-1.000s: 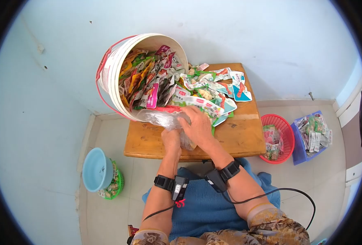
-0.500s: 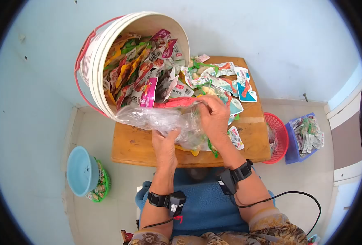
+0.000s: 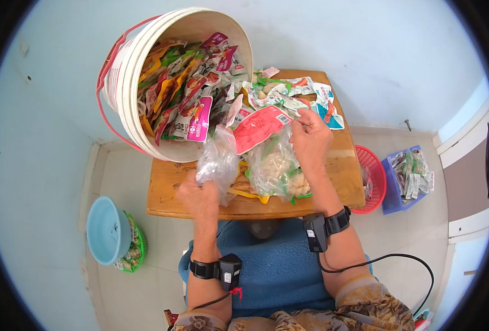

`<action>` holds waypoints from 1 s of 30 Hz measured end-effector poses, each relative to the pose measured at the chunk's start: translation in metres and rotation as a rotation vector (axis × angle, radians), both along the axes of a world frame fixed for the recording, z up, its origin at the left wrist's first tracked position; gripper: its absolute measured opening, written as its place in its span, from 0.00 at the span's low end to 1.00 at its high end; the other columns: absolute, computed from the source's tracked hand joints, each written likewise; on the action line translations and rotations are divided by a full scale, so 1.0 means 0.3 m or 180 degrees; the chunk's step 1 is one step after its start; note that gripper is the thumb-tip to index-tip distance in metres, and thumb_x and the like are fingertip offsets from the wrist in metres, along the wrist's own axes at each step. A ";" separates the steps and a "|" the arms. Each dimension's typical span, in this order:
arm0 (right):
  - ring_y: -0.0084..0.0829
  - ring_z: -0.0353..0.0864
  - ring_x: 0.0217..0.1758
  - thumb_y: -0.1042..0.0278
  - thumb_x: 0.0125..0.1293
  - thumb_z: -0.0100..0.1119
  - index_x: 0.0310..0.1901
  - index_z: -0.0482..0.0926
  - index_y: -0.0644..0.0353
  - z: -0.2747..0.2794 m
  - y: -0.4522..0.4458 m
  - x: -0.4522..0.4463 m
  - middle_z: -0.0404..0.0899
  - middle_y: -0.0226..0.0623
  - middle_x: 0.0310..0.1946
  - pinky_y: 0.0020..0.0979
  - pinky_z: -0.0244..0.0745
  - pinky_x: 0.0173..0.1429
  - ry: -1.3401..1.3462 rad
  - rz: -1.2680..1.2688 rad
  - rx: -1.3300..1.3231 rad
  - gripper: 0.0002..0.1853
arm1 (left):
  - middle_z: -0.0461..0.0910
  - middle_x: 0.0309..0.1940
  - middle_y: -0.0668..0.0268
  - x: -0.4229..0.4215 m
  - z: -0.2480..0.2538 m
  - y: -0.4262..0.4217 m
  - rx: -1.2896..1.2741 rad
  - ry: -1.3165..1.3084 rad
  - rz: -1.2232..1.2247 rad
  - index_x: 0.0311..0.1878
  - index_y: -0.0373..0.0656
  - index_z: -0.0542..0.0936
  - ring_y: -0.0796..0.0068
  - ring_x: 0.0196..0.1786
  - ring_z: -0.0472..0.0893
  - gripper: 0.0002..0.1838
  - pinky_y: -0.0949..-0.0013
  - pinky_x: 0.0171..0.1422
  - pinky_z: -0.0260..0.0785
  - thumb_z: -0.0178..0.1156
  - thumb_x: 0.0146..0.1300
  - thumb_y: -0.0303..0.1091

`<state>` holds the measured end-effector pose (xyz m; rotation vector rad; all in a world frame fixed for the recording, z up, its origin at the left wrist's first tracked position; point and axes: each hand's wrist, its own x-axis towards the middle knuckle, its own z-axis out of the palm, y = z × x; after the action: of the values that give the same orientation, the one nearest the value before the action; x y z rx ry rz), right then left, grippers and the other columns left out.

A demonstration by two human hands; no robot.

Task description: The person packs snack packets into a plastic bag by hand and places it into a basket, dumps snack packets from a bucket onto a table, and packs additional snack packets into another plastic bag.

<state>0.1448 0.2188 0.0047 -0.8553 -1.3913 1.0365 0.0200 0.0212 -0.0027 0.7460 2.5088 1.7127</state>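
My right hand [image 3: 312,135] pinches the corner of a red packet [image 3: 258,129] with a barcode, raised over the wooden table [image 3: 167,190]. My left hand [image 3: 199,193], blurred by motion, is closed at the lower end of a crumpled clear plastic bag [image 3: 218,163]. More clear plastic with pale contents [image 3: 272,168] lies between the hands. Behind them a white bucket [image 3: 128,94] lies tipped on its side, its mouth full of colourful packets [image 3: 186,91]. White and green packets [image 3: 305,91] are spread on the table's back right part.
On the floor at the left stand a light blue basin [image 3: 109,230] and a green basket [image 3: 141,243]. A red basket [image 3: 378,185] and a blue-purple crate [image 3: 392,201] of packets stand at the right. Blue walls rise behind.
The red packet, earlier mostly under the plastic, is now lifted into view in my right hand. My left hand has moved left, pulling the clear bag with it. The camera view has shifted.
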 end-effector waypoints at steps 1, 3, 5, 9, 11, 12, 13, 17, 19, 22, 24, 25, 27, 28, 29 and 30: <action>0.27 0.82 0.28 0.79 0.58 0.62 0.45 0.83 0.66 -0.010 0.016 0.007 0.84 0.43 0.31 0.27 0.76 0.34 0.0013 -0.0013 -0.0001 0.12 | 0.84 0.34 0.53 -0.015 -0.003 -0.011 -0.0706 0.1227 0.0494 0.32 0.39 0.83 0.50 0.30 0.83 0.05 0.54 0.35 0.75 0.61 0.53 0.28; 0.24 0.80 0.25 0.79 0.60 0.61 0.45 0.83 0.67 -0.038 0.048 0.019 0.84 0.42 0.31 0.27 0.75 0.31 -0.0164 -0.0383 0.0630 0.11 | 0.83 0.33 0.52 -0.027 -0.007 -0.025 -0.1165 0.1526 0.0699 0.32 0.39 0.83 0.47 0.31 0.83 0.06 0.52 0.35 0.74 0.62 0.52 0.30; 0.22 0.78 0.24 0.79 0.61 0.60 0.45 0.82 0.68 -0.041 0.055 0.033 0.84 0.40 0.31 0.26 0.74 0.29 0.0079 -0.0326 0.0417 0.10 | 0.83 0.32 0.50 -0.036 -0.016 -0.038 -0.1627 0.1808 0.0912 0.32 0.39 0.82 0.43 0.33 0.83 0.07 0.49 0.36 0.74 0.64 0.51 0.32; 0.16 0.71 0.21 0.78 0.66 0.58 0.46 0.81 0.69 0.023 0.045 0.059 0.80 0.32 0.30 0.21 0.66 0.23 0.0698 -0.0145 -0.0115 0.08 | 0.83 0.34 0.53 -0.114 -0.037 -0.074 -0.2000 0.1606 0.1497 0.32 0.39 0.82 0.46 0.37 0.84 0.10 0.48 0.38 0.75 0.67 0.50 0.36; 0.16 0.71 0.21 0.78 0.67 0.58 0.46 0.80 0.69 0.038 0.061 0.064 0.78 0.32 0.29 0.22 0.65 0.23 0.0856 -0.0215 -0.0162 0.08 | 0.83 0.37 0.53 -0.160 -0.042 -0.099 -0.2040 0.1325 0.1665 0.32 0.39 0.81 0.47 0.39 0.84 0.11 0.49 0.39 0.76 0.68 0.50 0.36; 0.17 0.70 0.20 0.78 0.68 0.57 0.47 0.80 0.69 0.041 0.067 0.067 0.77 0.31 0.28 0.22 0.65 0.22 0.1007 -0.0305 -0.0217 0.08 | 0.83 0.38 0.52 -0.176 -0.041 -0.112 -0.2132 0.1306 0.1616 0.32 0.40 0.81 0.47 0.39 0.84 0.11 0.49 0.39 0.76 0.67 0.51 0.37; 0.17 0.70 0.20 0.78 0.68 0.57 0.47 0.80 0.69 0.040 0.071 0.069 0.77 0.31 0.28 0.22 0.65 0.22 0.1013 -0.0286 -0.0232 0.08 | 0.83 0.39 0.51 -0.187 -0.042 -0.121 -0.2222 0.1286 0.1571 0.32 0.40 0.81 0.47 0.40 0.84 0.11 0.49 0.40 0.76 0.67 0.52 0.37; 0.19 0.72 0.20 0.79 0.68 0.56 0.44 0.80 0.66 0.046 0.079 0.062 0.75 0.30 0.26 0.23 0.66 0.21 0.1856 -0.0104 -0.0522 0.06 | 0.82 0.40 0.51 -0.266 -0.090 -0.104 -0.2220 0.1090 0.1613 0.32 0.40 0.80 0.49 0.43 0.83 0.08 0.51 0.41 0.76 0.64 0.55 0.35; 0.19 0.73 0.20 0.79 0.69 0.55 0.45 0.79 0.66 0.058 0.072 0.063 0.74 0.30 0.26 0.23 0.66 0.21 0.2078 -0.0086 -0.0509 0.06 | 0.79 0.45 0.52 -0.350 -0.149 -0.090 -0.1739 0.0820 0.1639 0.41 0.40 0.81 0.47 0.45 0.81 0.11 0.52 0.46 0.76 0.64 0.55 0.33; 0.19 0.74 0.22 0.80 0.68 0.55 0.48 0.79 0.67 0.073 0.055 0.066 0.73 0.30 0.26 0.24 0.68 0.23 0.2032 0.0072 -0.0718 0.09 | 0.75 0.52 0.51 -0.333 -0.130 -0.052 -0.1544 0.1279 0.1528 0.52 0.39 0.77 0.43 0.48 0.79 0.21 0.53 0.53 0.73 0.65 0.52 0.30; 0.20 0.76 0.23 0.80 0.66 0.56 0.50 0.79 0.66 0.057 0.058 0.060 0.74 0.31 0.28 0.23 0.69 0.24 0.1202 0.0274 -0.0717 0.11 | 0.73 0.53 0.50 -0.357 -0.137 -0.060 -0.1182 0.1349 0.1463 0.55 0.38 0.75 0.42 0.50 0.77 0.26 0.52 0.56 0.72 0.65 0.50 0.28; 0.20 0.77 0.26 0.80 0.63 0.58 0.48 0.81 0.64 0.063 0.055 0.063 0.74 0.31 0.32 0.23 0.71 0.27 0.1040 0.0318 -0.0875 0.12 | 0.71 0.54 0.48 -0.363 -0.138 -0.071 -0.0810 0.1405 0.1428 0.58 0.37 0.72 0.41 0.52 0.76 0.30 0.52 0.59 0.70 0.65 0.49 0.27; 0.24 0.79 0.28 0.80 0.61 0.60 0.47 0.82 0.65 0.020 0.091 0.057 0.75 0.33 0.34 0.26 0.73 0.31 0.0560 0.0102 -0.0591 0.12 | 0.71 0.53 0.48 -0.315 -0.097 -0.110 -0.0570 0.1222 0.1207 0.58 0.36 0.72 0.42 0.54 0.75 0.30 0.51 0.62 0.68 0.65 0.47 0.24; 0.27 0.80 0.31 0.80 0.58 0.62 0.46 0.82 0.65 0.009 0.107 0.059 0.76 0.35 0.36 0.29 0.75 0.34 0.0083 -0.0126 -0.0304 0.13 | 0.70 0.52 0.47 -0.277 -0.069 -0.126 -0.0331 0.1040 0.0973 0.58 0.35 0.71 0.43 0.57 0.73 0.31 0.51 0.64 0.66 0.65 0.46 0.22; 0.27 0.80 0.31 0.80 0.58 0.62 0.46 0.82 0.65 0.001 0.118 0.065 0.76 0.35 0.36 0.29 0.75 0.34 0.0099 -0.0111 -0.0301 0.13 | 0.70 0.52 0.47 -0.254 -0.068 -0.144 -0.0328 0.1056 0.0988 0.58 0.35 0.71 0.43 0.57 0.73 0.31 0.51 0.64 0.66 0.65 0.46 0.22; 0.31 0.81 0.34 0.80 0.56 0.63 0.44 0.82 0.66 -0.002 0.124 0.073 0.78 0.38 0.36 0.33 0.75 0.39 -0.0367 -0.0361 0.0027 0.12 | 0.70 0.51 0.47 -0.230 -0.074 -0.164 -0.0158 0.1238 0.0865 0.58 0.36 0.71 0.44 0.57 0.72 0.31 0.50 0.65 0.65 0.65 0.46 0.22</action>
<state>0.1667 0.2558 0.0043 -0.9893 -1.4250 0.9061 -0.0491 -0.0280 -0.0248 0.8391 3.0258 1.7117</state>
